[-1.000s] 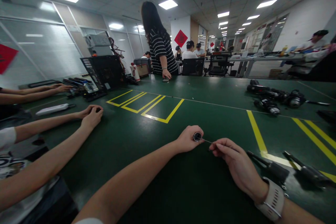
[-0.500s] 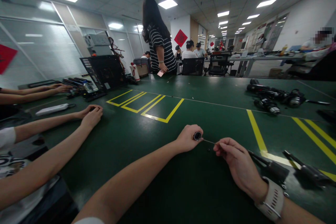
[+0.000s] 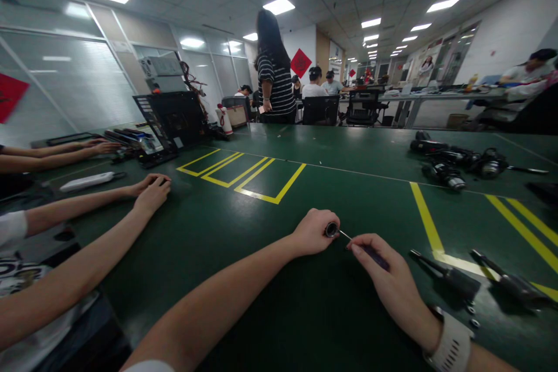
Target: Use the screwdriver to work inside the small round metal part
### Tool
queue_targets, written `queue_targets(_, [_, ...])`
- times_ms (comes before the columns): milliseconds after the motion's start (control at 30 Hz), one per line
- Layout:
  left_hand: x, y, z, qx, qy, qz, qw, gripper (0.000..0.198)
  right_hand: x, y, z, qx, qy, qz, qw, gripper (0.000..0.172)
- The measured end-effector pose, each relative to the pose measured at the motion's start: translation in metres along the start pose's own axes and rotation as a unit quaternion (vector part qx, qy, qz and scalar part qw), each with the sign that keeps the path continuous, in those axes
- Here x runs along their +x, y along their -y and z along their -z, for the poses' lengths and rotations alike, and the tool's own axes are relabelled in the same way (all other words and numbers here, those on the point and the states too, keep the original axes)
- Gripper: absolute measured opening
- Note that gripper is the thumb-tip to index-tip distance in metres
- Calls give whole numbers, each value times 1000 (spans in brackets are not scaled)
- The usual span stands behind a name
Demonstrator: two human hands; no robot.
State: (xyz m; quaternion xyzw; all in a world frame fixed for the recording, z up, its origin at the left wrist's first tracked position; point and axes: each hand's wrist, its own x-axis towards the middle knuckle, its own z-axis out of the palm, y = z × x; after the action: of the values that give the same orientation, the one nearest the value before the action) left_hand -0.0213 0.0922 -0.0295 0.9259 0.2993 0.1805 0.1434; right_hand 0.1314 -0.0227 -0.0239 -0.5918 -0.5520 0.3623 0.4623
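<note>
Over the green table, my left hand point(image 3: 314, 232) is closed around a dark cylindrical part point(image 3: 331, 229), its round open end facing me. My right hand point(image 3: 383, 267) grips a screwdriver point(image 3: 375, 257) with a dark purple handle. Its thin metal shaft points left and reaches the side of the cylindrical part; whether the tip is inside cannot be seen. To the right of my right hand lie a black tool-like part point(image 3: 457, 282) and a similar one point(image 3: 518, 290), with small metal rings point(image 3: 474, 322) near them.
Black mechanical assemblies point(image 3: 457, 160) lie at the back right. Yellow tape point(image 3: 279, 195) marks the green table point(image 3: 209, 232). At left are a co-worker's hands point(image 3: 152, 189), a white power strip point(image 3: 87, 181) and a black frame point(image 3: 172, 119). A person point(image 3: 274, 78) stands beyond the table.
My right hand has shifted slightly down, and the screwdriver handle now shows in it. The cylindrical part has tilted a little and moved slightly right. The standing person has moved right.
</note>
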Motion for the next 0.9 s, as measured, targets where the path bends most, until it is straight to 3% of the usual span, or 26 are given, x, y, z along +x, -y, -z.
queue_targets(333, [-2,0,1,-2,1,-11,1000,10,8,-13,2,162,18,-47,985,14])
queue_targets(533, [-1,3,0,-8,-4,-30,1000,9,7,-15,2,138,21,-43,989,12])
queue_targets(900, [1,10,-3,-124,-8,-24,992,13,16,-14,7,302,40,-90,948,11])
